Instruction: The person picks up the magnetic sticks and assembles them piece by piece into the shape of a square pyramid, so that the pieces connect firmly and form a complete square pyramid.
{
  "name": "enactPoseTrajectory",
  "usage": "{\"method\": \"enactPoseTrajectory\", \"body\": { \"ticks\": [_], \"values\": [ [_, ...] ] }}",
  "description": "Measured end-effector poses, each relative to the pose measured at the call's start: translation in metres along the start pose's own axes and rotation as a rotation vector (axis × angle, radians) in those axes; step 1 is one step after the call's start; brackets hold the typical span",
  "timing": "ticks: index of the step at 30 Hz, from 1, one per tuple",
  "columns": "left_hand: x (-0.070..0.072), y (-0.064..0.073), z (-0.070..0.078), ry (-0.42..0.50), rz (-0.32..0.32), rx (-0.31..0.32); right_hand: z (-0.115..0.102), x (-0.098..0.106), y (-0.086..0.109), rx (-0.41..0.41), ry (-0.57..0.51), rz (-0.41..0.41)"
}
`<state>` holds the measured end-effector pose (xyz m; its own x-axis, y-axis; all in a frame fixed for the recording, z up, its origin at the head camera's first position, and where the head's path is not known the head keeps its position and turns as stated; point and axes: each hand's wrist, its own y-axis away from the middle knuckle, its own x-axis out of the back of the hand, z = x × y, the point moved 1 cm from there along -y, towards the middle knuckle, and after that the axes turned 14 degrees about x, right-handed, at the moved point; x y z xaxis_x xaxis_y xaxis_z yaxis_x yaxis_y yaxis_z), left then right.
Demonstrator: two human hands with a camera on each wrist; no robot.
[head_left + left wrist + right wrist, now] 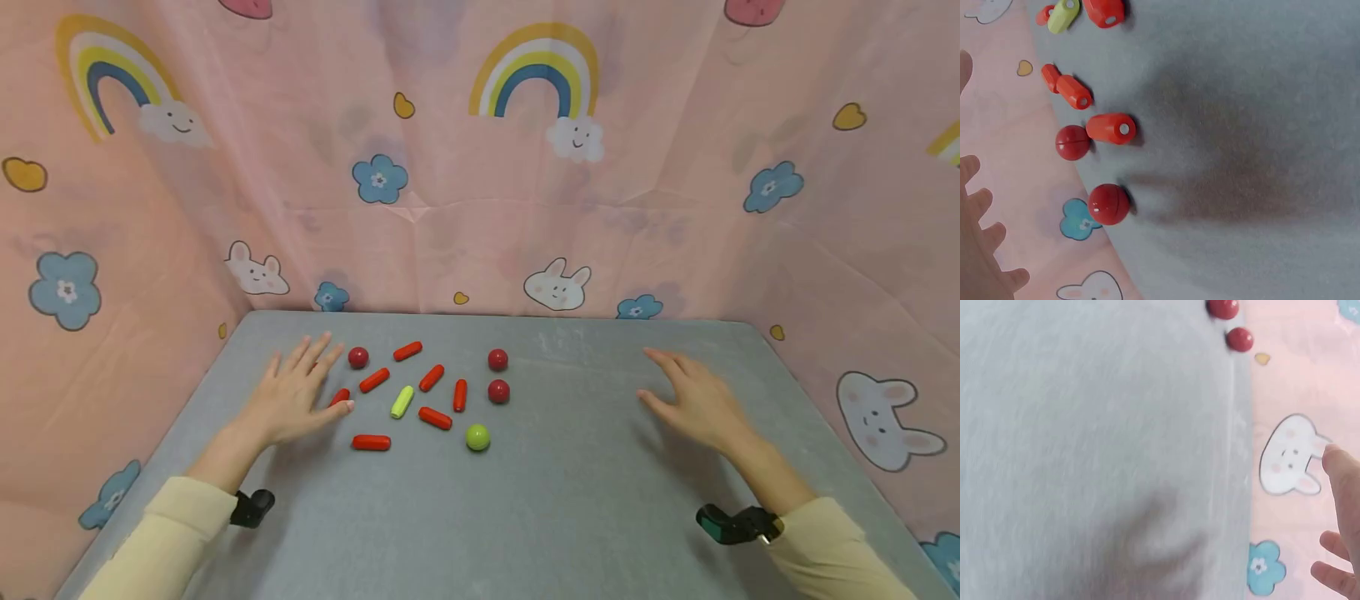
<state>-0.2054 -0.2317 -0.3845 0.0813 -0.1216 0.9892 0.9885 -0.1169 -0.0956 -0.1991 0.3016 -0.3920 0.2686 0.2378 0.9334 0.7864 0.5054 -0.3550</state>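
The left hand (294, 402) is held over the left side of the gray table (555, 517), palm down, with its fingers spread wide. A red stick (341, 396) is partly hidden behind its thumb, and a dark red ball (358, 357) is seen just beside its fingertips. The right hand (697, 404) is held over the right side of the table, well apart from all the sticks and balls. Its thumb is stretched away from the other fingers; how far apart those are kept cannot be told well. Six more red sticks (431, 378) are scattered to the right of the left hand, and a yellow-green stick (402, 402) is found among them. Two more dark red balls (498, 392) are placed near the middle of the table, one behind the other, and a green ball (477, 437) is seen in front of them. A small black gadget (252, 508) is worn at each wrist, and the arms are covered by pale yellow sleeves (161, 533). Behind the table and along both sides, a pink cloth (450, 167) is hung, printed with rainbows (535, 58), bunnies (557, 287) and blue flowers (380, 192).
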Motion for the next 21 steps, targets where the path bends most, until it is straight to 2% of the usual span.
{"method": "enactPoseTrajectory", "body": {
  "ticks": [8, 14, 21],
  "values": [
    [-0.002, 0.008, 0.009, 0.017, 0.025, -0.074, -0.015, -0.007, -0.016, 0.021, -0.092, 0.010],
    [-0.007, 0.013, 0.017, 0.066, 0.040, -0.114, -0.028, -0.017, -0.027, 0.058, -0.151, 0.016],
    [-0.013, 0.021, 0.025, 0.152, 0.006, -0.124, -0.047, -0.030, -0.035, 0.085, -0.212, 0.040]
  ]
}}
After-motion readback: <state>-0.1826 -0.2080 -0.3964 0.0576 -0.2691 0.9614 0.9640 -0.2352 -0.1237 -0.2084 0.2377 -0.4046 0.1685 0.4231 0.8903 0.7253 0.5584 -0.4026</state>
